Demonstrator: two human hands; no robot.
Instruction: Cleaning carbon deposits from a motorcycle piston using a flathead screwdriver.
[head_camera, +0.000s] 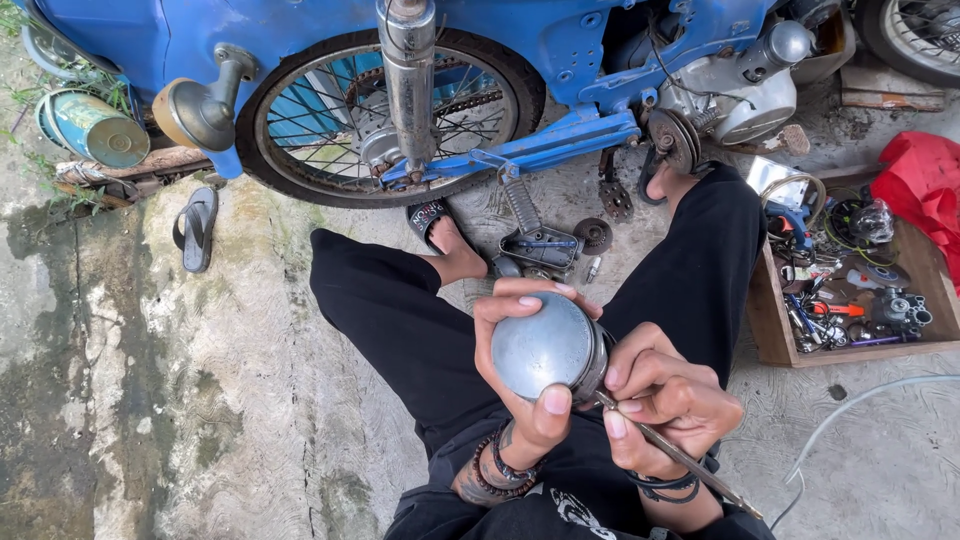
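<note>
My left hand grips a round grey metal piston, its flat crown facing up, fingers wrapped over the rim. My right hand holds a thin metal tool like a pencil, its tip pressed against the piston's side at the ring grooves. Both hands hover above my lap, between my black-trousered legs, as I sit on the ground. Bead bracelets circle my left wrist.
A blue motorbike stands ahead with its spoked rear wheel and exhaust pipe. A wooden tray of tools and parts lies at right beside a red cloth. Loose parts and a sandal lie on the concrete.
</note>
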